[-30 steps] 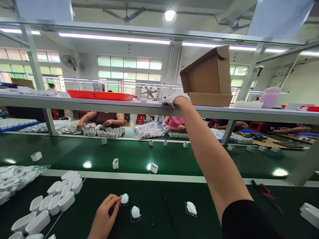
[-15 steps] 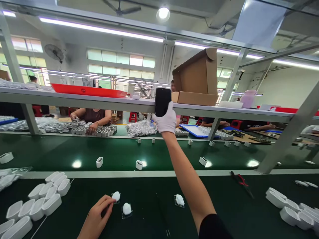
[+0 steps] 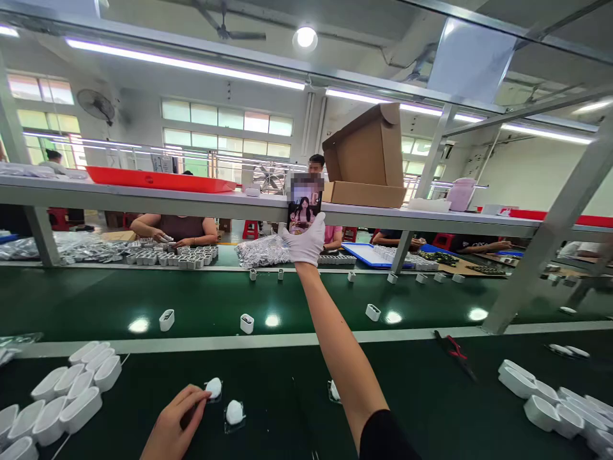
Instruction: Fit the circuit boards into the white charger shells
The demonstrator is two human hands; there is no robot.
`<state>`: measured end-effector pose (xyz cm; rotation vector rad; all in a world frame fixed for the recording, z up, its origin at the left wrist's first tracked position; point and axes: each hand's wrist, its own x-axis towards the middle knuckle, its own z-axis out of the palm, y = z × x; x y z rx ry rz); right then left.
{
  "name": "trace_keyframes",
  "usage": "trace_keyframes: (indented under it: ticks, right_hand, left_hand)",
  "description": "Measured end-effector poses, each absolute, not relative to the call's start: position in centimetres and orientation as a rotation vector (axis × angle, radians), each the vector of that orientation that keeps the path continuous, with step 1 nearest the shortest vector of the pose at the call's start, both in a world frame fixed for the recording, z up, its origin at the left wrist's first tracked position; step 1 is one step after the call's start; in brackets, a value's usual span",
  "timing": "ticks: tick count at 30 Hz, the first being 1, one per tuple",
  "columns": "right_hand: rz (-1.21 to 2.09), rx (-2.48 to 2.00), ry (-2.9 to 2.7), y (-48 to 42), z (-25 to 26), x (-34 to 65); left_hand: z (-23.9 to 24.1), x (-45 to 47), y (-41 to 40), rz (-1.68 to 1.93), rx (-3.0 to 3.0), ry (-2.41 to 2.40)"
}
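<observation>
On your far left there's a bunch of white cups [image 3: 80, 409], plain, no lettering I can make out. Up on the shelf [image 3: 215, 207], the red tray [image 3: 160, 181] has a small mark on its front, too tiny to read. Your bare left hand [image 3: 173, 423] is down at the dark bench [image 3: 272, 377], fingertips touching the edge of a small white lump [image 3: 214, 387]; can't tell if you're really pinching it. Looks light and soft, probably squashable, so I'd go gently at the sides. The second lump [image 3: 234, 412], just right of it, sits on clear film [image 3: 234, 428], likely thin and slippery. Then your gloved right hand [image 3: 305, 245], raised at the shelf's front edge, is gripping the phone [image 3: 303, 214] by its lower part, thumb along the right side. It's upright, screen lit with a picture of a person. I figure it's stiff, a bit weighty, slick in that glove, and the glass could crack, so hold both long edges. No brand visible. Next over, the cardboard box [image 3: 366, 150] shows no print, and I can't spot any on the pliers [image 3: 456, 355] either.
</observation>
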<state>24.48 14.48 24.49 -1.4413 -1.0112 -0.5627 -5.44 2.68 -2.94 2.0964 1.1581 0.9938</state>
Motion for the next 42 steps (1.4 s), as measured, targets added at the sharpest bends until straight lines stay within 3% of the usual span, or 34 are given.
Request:
trace_keyframes:
  ticks: [27, 39, 42]
  right_hand:
    - [-0.328, -1.590, -1.046, 11.6, 26.9, 23.5]
    - [-0.213, -1.766, -1.095, 10.4, 36.3, 23.6]
    - [-0.298, -1.840, -1.137, 12.0, 36.4, 23.9]
  left_hand:
    - [-3.3, -5.6, 2.7, 0.926, 2.104, 1.173]
    - [-2.2, -5.1, 2.0, 1.036, 2.093, 1.262]
    - [-1.2, -4.8, 1.6, 1.045, 2.069, 1.369]
